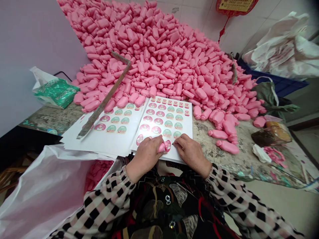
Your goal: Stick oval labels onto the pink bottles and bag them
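Left hand was curled closed around a small pink bottle, smooth moulded plastic, only its rounded end showing past the fingers. The bottle lay at the near edge of a glossy white sticker sheet bearing rows of round pink and green labels. Right hand rested flat-knuckled on the same sheet, fingertips pinched narrow at its lower edge just beside the bottle; whether a label sat between them could not be told.

A second sticker sheet lay to the left, weighted by a long, dull metal bar. Behind, a heap of identical pink bottles covered the rough, paint-stained tabletop. A translucent plastic bag hung open at the near left.
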A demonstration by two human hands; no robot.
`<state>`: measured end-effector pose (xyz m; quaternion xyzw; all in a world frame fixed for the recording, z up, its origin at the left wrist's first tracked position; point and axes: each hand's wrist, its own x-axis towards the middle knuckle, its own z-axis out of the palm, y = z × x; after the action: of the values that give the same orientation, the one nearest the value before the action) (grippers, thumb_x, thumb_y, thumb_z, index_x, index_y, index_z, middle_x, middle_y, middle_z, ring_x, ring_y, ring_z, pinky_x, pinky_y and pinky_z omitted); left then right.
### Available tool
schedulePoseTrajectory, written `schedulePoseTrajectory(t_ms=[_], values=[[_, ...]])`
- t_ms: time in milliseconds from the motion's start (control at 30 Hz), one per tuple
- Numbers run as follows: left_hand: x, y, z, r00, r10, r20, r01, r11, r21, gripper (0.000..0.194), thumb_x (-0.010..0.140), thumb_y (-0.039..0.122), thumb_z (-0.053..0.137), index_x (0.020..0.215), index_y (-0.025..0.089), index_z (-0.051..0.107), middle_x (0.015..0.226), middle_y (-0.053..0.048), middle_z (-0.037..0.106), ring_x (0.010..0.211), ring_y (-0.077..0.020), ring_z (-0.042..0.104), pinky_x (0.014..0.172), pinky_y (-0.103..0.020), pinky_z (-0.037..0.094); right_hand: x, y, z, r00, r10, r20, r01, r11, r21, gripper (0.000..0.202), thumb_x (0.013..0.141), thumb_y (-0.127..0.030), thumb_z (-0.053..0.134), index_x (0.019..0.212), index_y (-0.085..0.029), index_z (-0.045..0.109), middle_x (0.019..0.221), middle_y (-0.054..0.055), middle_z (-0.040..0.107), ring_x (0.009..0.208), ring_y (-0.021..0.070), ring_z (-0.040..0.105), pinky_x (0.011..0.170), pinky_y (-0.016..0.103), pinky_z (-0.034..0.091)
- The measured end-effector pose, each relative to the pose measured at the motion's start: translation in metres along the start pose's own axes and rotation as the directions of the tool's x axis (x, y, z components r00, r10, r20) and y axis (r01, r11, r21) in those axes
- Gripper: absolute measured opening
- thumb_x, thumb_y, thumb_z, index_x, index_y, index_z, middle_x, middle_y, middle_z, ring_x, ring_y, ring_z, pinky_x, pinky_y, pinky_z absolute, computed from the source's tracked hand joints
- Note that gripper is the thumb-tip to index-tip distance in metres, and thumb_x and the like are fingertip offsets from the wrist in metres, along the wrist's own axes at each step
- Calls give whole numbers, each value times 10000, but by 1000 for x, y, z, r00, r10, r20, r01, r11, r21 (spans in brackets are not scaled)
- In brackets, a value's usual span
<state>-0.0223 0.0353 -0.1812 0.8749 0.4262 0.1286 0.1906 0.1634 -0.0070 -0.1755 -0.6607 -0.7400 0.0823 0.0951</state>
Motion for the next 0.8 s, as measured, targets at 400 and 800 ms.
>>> schedulePoseTrajectory(t_ms=[400,800], values=[[-1,-2,2,1000,-2,15,3,1000,-31,186,824,370,531,936,225,503,893,-40,618,829,-240,527,745,-341,357,-2,8,11,999,13,-38,-6,982,190,156,900,-283,472,879,-220,614,885,7,578,770,134,548,652,240,363],[0,-2,2,999,-22,24,24,998,-63,216,820,382,532,965,223,518,912,-50,617,845,-247,524,768,-361,360,0,-3,0,998,55,1,-55,998,-8,196,920,-309,425,892,-225,599,900,20,566,732,136,545,586,256,325]])
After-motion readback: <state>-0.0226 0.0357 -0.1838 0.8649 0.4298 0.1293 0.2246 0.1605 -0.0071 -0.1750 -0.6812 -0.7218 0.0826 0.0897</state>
